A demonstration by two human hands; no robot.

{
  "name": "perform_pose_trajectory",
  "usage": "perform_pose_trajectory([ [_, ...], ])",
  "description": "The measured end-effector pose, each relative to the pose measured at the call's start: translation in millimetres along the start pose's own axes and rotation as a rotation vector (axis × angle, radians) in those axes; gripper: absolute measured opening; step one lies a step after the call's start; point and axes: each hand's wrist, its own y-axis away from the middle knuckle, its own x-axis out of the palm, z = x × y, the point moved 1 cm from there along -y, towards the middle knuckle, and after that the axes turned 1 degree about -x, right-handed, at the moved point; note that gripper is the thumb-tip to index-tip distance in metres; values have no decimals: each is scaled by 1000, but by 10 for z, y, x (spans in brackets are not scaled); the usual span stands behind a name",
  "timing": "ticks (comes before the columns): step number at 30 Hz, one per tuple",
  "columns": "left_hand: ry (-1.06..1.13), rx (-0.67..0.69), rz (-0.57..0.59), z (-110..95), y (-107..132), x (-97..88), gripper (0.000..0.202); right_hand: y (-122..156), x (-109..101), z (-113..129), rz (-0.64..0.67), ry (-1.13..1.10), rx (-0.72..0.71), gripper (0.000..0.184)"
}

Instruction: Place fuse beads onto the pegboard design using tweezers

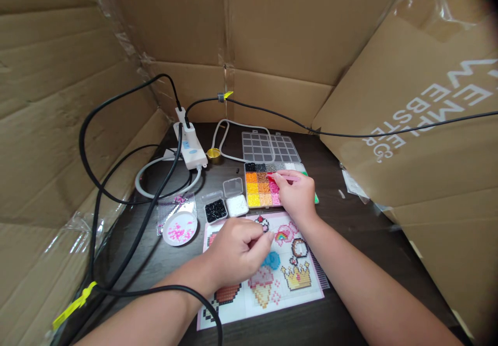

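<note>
My left hand (237,250) rests on a pattern sheet (272,284) printed with pixel pictures, among them a crown, an ice cream and a rainbow. Its fingers are curled into a pinch; what they hold I cannot make out. My right hand (298,195) reaches over a compartmented bead box (260,190) holding orange, yellow, pink and black beads, and grips a red tweezer-like tool (277,178) pointed at the pink beads. A clear pegboard edge (321,271) shows under the sheet.
A round white dish (179,227) of pink beads lies on a plastic bag, left of two small open boxes, one of black beads (216,211) and one of white (237,205). A power strip (190,146), black cables, a gold cap (213,154) and cardboard walls surround the dark table.
</note>
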Motion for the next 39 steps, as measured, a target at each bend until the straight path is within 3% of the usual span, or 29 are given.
perform_pose_trajectory([
  [39,5,3,-5,-28,-13,-8,46,-9,-1,44,18,23,-29,12],
])
